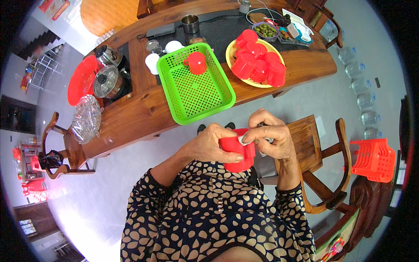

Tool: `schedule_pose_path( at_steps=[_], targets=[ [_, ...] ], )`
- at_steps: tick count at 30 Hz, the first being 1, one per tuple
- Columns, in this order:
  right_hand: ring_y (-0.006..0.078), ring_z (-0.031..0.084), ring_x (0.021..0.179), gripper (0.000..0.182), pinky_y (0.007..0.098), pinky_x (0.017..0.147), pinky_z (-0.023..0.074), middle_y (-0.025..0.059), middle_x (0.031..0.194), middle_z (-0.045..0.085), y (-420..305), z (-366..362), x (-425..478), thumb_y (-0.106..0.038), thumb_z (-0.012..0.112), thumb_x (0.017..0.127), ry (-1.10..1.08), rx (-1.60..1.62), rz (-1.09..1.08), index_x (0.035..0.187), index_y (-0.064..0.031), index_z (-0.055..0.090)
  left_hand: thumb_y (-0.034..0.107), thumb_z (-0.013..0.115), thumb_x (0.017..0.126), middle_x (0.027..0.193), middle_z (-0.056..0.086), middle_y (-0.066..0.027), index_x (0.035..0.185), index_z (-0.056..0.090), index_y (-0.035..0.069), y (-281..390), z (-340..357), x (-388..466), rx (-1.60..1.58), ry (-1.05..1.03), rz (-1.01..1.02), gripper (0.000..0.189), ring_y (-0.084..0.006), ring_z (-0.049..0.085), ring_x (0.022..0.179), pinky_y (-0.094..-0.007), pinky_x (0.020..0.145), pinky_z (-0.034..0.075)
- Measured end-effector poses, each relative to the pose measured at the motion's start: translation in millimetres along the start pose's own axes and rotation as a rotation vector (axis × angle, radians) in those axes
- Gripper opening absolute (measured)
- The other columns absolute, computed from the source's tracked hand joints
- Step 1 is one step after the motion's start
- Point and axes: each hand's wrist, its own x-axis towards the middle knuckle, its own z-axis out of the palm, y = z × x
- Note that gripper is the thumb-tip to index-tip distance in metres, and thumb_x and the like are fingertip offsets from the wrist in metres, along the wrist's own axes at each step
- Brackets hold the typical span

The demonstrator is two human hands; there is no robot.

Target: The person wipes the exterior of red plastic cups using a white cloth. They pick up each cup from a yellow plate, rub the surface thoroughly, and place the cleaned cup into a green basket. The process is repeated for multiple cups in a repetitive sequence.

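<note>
My left hand [212, 142] grips a red plastic mug [236, 154] in front of my chest, its thumb along the side. Between the fingers of my right hand [273, 134] is a bunched grey cloth [245, 140], pressed to the mug near its rim and handle. Beyond my hands, a green plastic basket [203, 113] rests at the table's near edge with one red mug [196, 63] inside. To its right a yellow basin [231, 49] holds several red mugs [245, 65] in a pile.
On the wooden table [147, 108] stand a kettle [108, 55], a lidded glass pot [106, 82], a red tray [80, 80], a steel cup [190, 24] and a bowl of green fruit [265, 31]. A wooden chair [304, 140] is close on my right. Several water bottles [360, 85] line the floor.
</note>
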Motion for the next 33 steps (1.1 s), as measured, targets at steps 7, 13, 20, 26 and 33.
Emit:
schedule_pose_path(
  at_steps=[7, 13, 20, 26, 33],
  targets=[
    [0.0184, 0.055, 0.078, 0.023, 0.0294, 0.069, 0.0443, 0.0071, 0.084, 0.058, -0.3, -13.6, -22.3, 0.007, 0.057, 0.067, 0.065, 0.051, 0.08, 0.082, -0.0024, 0.071, 0.015, 0.078, 0.072, 0.061, 0.059, -0.0016, 0.065, 0.058, 0.002, -6.1, 3.4, 6.3, 0.028, -0.108, 0.01, 0.024, -0.0069, 0.054, 0.056, -0.0232, 0.052, 0.042],
    [0.0182, 0.055, 0.077, 0.008, 0.0304, 0.067, 0.0431, 0.0068, 0.082, 0.058, -15.7, -12.1, -7.3, -0.005, 0.072, 0.075, 0.042, 0.071, 0.113, 0.081, -0.0009, 0.068, 0.018, 0.079, 0.07, 0.06, 0.06, -0.0023, 0.066, 0.06, 0.001, 4.3, 4.0, 11.4, 0.026, -0.119, -0.068, 0.025, -0.0074, 0.055, 0.055, -0.0236, 0.052, 0.044],
    [0.0194, 0.055, 0.081, 0.012, 0.0317, 0.072, 0.0436, 0.0047, 0.082, 0.058, -15.1, -20.1, 11.4, -0.005, 0.068, 0.078, -0.288, -0.05, 0.237, 0.09, -0.003, 0.067, 0.016, 0.076, 0.07, 0.059, 0.06, -0.0019, 0.069, 0.063, 0.0, 3.8, 4.0, 9.5, 0.16, -0.146, -0.039, 0.021, -0.0073, 0.055, 0.056, -0.0237, 0.052, 0.045],
    [0.0196, 0.056, 0.085, 0.013, 0.0319, 0.075, 0.0441, 0.0062, 0.087, 0.058, -14.0, -21.7, 8.9, -0.003, 0.066, 0.079, -0.335, 0.033, 0.303, 0.092, -0.0027, 0.066, 0.015, 0.075, 0.071, 0.06, 0.061, -0.0015, 0.071, 0.064, 0.0, 2.0, 4.4, 3.8, 0.118, -0.105, -0.05, 0.019, -0.0065, 0.055, 0.056, -0.0233, 0.053, 0.045],
    [0.0179, 0.056, 0.083, 0.01, 0.031, 0.076, 0.0447, 0.0055, 0.085, 0.062, -9.2, -25.7, 3.9, -0.005, 0.068, 0.079, -0.295, 0.154, 0.318, 0.088, -0.0012, 0.067, 0.015, 0.076, 0.072, 0.062, 0.062, -0.0008, 0.072, 0.065, 0.0, 16.5, 1.8, 4.1, 0.105, -0.143, -0.089, 0.018, -0.0064, 0.055, 0.057, -0.0227, 0.055, 0.045]
  ],
)
